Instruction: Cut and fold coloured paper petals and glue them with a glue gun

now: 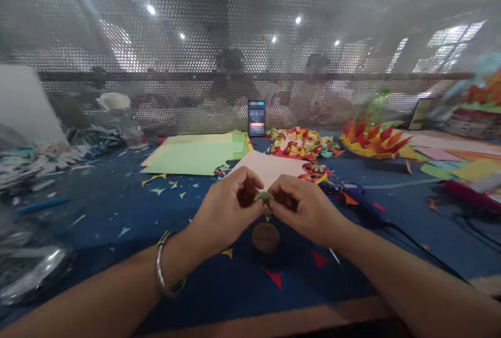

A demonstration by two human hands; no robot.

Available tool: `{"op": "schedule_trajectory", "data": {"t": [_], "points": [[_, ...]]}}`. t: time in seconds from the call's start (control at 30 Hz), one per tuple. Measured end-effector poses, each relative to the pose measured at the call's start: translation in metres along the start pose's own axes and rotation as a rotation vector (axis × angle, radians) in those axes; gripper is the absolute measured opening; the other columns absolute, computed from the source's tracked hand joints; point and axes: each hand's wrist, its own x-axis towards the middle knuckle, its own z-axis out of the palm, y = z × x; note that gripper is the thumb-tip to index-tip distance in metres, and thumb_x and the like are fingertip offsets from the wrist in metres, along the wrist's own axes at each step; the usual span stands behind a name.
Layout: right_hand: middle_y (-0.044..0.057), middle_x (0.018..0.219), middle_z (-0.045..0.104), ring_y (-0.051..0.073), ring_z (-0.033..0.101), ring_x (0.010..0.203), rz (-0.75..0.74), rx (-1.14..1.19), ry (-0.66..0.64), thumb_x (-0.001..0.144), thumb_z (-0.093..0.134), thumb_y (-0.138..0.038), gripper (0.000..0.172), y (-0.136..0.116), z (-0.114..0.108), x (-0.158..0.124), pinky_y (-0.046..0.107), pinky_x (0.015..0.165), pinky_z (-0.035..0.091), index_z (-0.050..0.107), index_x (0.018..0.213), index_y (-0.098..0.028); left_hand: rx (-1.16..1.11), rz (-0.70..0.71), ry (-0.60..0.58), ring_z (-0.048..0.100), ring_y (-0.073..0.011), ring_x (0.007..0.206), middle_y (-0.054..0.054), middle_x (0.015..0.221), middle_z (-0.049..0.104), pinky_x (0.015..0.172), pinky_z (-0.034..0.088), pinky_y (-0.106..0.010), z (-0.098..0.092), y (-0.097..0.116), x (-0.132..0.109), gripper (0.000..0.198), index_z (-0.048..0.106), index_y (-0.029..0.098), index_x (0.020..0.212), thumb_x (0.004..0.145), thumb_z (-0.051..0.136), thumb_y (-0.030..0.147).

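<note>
A small green piece of paper (263, 196), looking curved, is pinched between both sets of fingertips at the middle of the view. My left hand (230, 200), with a silver bangle on its wrist, grips the piece from the left. From the right, my right hand (307, 205) pinches its other end with thumb and forefinger. Just below the hands a round brown wooden disc (265, 238) rests on the blue tabletop (156, 228). Behind the fingers lies a pale pink sheet (270, 166), partly covered by them.
Green and yellow sheets (191, 153) lie at back left. A heap of colourful paper bits (303, 142) and an orange-red paper flower (376, 140) stand at back right. A phone (257, 118) leans against a perforated screen (176, 56). A purple tool (362, 205) with a cord lies right.
</note>
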Motion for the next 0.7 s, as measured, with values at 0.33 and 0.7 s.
{"op": "schedule_trajectory", "data": {"t": [0.33,0.7], "points": [[-0.004,0.066,0.05,0.008,0.043,0.056,0.016,0.037,-0.012,0.071,0.054,-0.006,0.011,-0.0004,0.0034,0.0003,0.02,0.052,0.033,0.056,0.074,-0.016,-0.002,0.043,-0.021,0.045,-0.0084,0.058,0.008,0.066,0.049,0.054,0.036,-0.022,0.0014,0.0042,0.0008,0.02,0.046,0.02,0.086,0.071,0.058,0.014],[-0.005,0.064,0.049,0.008,0.043,0.056,0.045,0.028,0.035,0.073,0.053,-0.007,0.009,0.0015,0.0041,0.0012,0.02,0.052,0.033,0.055,0.072,-0.016,0.083,0.027,0.008,0.045,-0.0092,0.057,0.008,0.064,0.049,0.053,0.036,-0.023,-0.0029,0.0003,0.0015,0.019,0.043,0.021,0.08,0.071,0.06,0.019]]}}
